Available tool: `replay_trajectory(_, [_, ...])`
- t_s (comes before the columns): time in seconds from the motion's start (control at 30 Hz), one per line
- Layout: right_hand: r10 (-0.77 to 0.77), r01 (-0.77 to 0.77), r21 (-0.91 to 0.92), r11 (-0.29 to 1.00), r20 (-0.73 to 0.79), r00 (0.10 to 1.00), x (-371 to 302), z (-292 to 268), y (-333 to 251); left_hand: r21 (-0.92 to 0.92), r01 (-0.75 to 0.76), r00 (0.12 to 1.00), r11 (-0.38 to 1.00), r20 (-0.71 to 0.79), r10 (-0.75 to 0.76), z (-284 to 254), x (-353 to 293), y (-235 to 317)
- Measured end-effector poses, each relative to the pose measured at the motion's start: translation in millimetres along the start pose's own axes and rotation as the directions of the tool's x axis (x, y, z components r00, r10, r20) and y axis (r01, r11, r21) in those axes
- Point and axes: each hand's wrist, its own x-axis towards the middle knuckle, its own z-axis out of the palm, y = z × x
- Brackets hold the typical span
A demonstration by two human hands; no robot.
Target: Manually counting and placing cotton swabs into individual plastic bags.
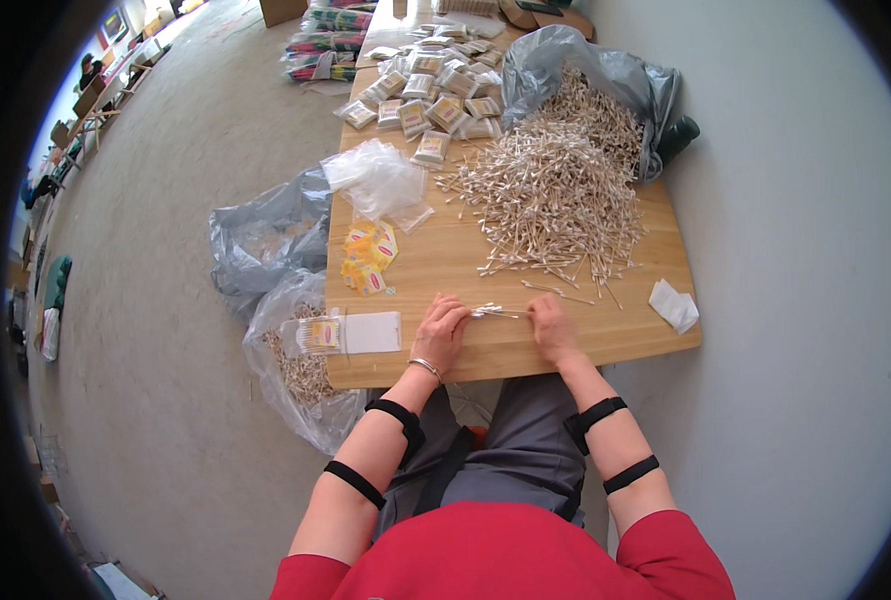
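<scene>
Near the table's front edge, my left hand point(441, 332) is closed around a small bundle of cotton swabs point(488, 311), whose white tips stick out to the right. My right hand point(554, 328) is slightly smeared, its fingers pinched at the far end of a swab that reaches across from that bundle. A few loose swabs point(558, 291) lie just beyond my right fingers. Behind them rises a big heap of cotton swabs point(556, 200), spilling from a grey plastic bag point(551, 50). Left of my left hand, a small pack of swabs point(320, 335) lies beside a white card point(374, 333).
Clear plastic pouches point(376, 180) and yellow printed cards point(369, 250) lie along the left edge. Filled swab packs point(431, 90) crowd the far end. A white folded tissue point(674, 305) sits at the right corner. An open bag of swabs point(306, 370) hangs beside the table; a wall point(806, 300) stands right.
</scene>
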Motion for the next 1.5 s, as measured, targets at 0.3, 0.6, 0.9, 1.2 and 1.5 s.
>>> replay_trajectory(0.3, [0.033,-0.026,0.086,0.996,-0.088,0.996,7.3,-8.4,-8.6,-0.024,0.005,1.0,1.0,-0.006,-0.005,0.9,-0.4,1.0])
replay_trajectory(0.6, [0.131,-0.119,0.228,0.966,-0.036,0.991,8.7,-0.1,-13.1,-0.007,0.006,1.0,1.0,0.016,-0.005,-1.4,0.1,2.7])
replay_trajectory(0.9, [0.096,-0.095,-0.033,0.995,0.01,0.995,34.0,9.3,-29.7,-0.013,-0.043,0.995,0.999,0.094,0.044,-2.9,-4.2,-2.3])
replay_trajectory(1.2, [0.147,-0.078,0.27,0.96,-0.247,0.958,32.2,39.7,-56.6,0.067,0.07,0.996,0.995,0.047,-0.073,-11.3,2.4,16.3])
replay_trajectory(1.5, [0.043,0.045,0.486,0.873,-0.168,0.985,25.3,62.6,-84.2,-0.174,0.244,0.97,0.954,0.069,-0.235,-7.3,0.2,-1.3])
